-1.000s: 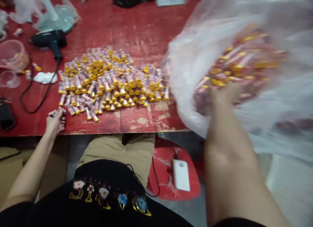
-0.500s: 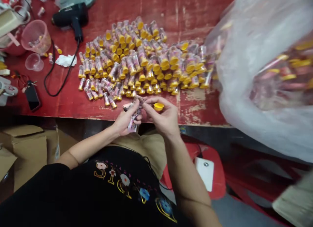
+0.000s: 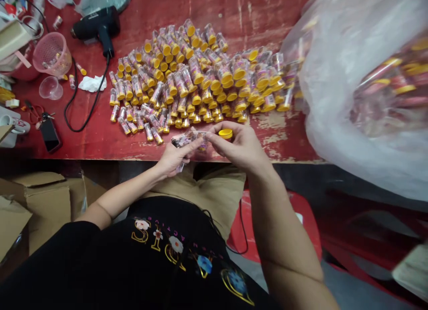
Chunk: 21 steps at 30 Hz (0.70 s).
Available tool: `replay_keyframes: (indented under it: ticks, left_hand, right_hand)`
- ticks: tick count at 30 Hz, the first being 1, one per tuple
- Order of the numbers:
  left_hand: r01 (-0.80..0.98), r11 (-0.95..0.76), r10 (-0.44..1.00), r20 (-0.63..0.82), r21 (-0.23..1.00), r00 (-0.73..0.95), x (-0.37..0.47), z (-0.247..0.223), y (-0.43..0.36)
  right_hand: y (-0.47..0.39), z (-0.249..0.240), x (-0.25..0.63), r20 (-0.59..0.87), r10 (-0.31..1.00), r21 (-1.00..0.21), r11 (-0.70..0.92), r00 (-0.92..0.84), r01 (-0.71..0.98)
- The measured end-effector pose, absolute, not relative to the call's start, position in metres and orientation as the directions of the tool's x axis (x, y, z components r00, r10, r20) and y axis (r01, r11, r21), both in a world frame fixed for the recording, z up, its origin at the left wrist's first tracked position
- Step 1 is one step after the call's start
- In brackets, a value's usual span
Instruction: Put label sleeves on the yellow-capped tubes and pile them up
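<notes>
My left hand (image 3: 175,158) is closed around a small bunch of printed plastic sleeves (image 3: 182,140), crinkled and partly see-through, just over the table's front edge. Against it, my right hand (image 3: 239,145) pinches with thumb and forefinger at the end of the bunch. A yellow cap (image 3: 225,133) shows between the curled fingers of the right hand; whether a tube is attached is hidden. Just beyond both hands lies a wide heap of clear tubes (image 3: 180,85) with yellow caps and pink-purple printed wraps.
A black heat gun (image 3: 96,26) lies back left, its cord looping forward. Near it are a pink basket (image 3: 63,63), a clear cup (image 3: 51,88), crumpled tissue (image 3: 92,83) and a phone (image 3: 50,135). A large translucent bag (image 3: 321,105) of capped tubes bulges over the right side.
My right hand has moved right and slightly away from me, with the yellow cap still in it. The left hand stays closed on the sleeves; the view has shifted a little.
</notes>
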<state>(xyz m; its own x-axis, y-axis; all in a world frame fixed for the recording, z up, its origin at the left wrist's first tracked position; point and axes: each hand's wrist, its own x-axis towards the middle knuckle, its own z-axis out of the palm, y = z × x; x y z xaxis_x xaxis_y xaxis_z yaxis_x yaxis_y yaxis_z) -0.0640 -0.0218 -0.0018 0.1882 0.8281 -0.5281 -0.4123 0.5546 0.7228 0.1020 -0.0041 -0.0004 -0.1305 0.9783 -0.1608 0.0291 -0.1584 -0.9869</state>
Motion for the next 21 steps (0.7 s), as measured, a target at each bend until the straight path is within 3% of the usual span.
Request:
replay_keyframes:
  ticks: [3, 9, 13, 16, 19, 21]
  left_hand:
    - [-0.413, 0.485, 0.865, -0.491, 0.771, 0.100, -0.053, -0.005, -0.021]
    - [-0.547, 0.542, 0.802, -0.587, 0.638, 0.109, -0.043, -0.011, -0.014]
    - [-0.568, 0.485, 0.827, -0.560, 0.665, 0.051, -0.041, -0.013, -0.012]
    - [-0.612, 0.486, 0.810, -0.584, 0.623, 0.049, -0.038, -0.013, -0.009]
    - [-0.666, 0.510, 0.753, -0.656, 0.544, 0.041, -0.038, -0.014, -0.001]
    - [-0.674, 0.545, 0.707, -0.706, 0.499, 0.049, -0.039, -0.015, 0.004]
  right_hand:
    - [-0.008, -0.002, 0.100, -0.133, 0.985, -0.991, -0.131, -0.110, 0.025]
    - [-0.021, -0.017, 0.100, -0.108, 0.994, -0.993, -0.107, -0.016, 0.040]
    - [-0.020, -0.024, 0.108, -0.117, 0.993, -0.988, -0.114, -0.025, 0.101]
    - [-0.023, -0.030, 0.111, -0.113, 0.990, -0.993, -0.114, 0.082, 0.006]
    - [-0.036, -0.035, 0.114, -0.047, 0.977, -0.988, -0.015, 0.206, -0.154]
    - [-0.048, -0.038, 0.116, 0.006, 0.966, -0.983, 0.053, 0.259, -0.176]
